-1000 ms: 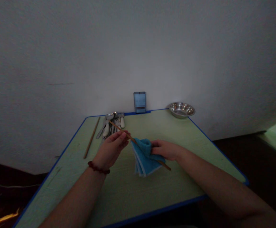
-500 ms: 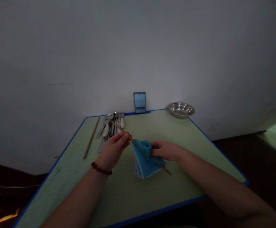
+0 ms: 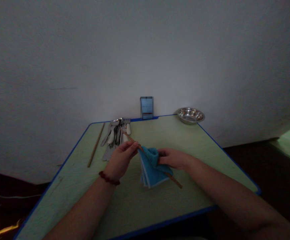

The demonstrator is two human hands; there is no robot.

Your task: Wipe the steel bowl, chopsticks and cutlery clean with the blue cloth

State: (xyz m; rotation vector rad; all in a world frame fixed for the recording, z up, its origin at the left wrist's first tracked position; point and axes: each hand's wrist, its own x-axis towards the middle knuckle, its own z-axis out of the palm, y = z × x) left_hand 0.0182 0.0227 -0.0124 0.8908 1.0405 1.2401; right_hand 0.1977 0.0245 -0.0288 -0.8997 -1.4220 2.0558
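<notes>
Between thumb and fingers my left hand (image 3: 123,156) pinches a wooden chopstick (image 3: 176,182), which slants from upper left to lower right. A folded blue cloth (image 3: 155,175) wraps around the chopstick's middle, and its layered edges hang down over the table. My right hand (image 3: 172,158) is closed on the cloth from the right side; its fingertips are partly hidden in the folds. The chopstick's lower end sticks out below the cloth, and its upper end points towards a pile of cutlery (image 3: 116,133).
Another chopstick (image 3: 95,146) lies left of the cutlery. A metal bowl (image 3: 190,116) stands at the table's back right corner. Against the wall leans a phone-like screen (image 3: 147,108), blurred out. Blue edging borders the pale green table (image 3: 200,140).
My left hand has moved slightly right and down, towards the cloth. The chopstick has slid a little through the cloth to the lower right; my right hand has barely moved.
</notes>
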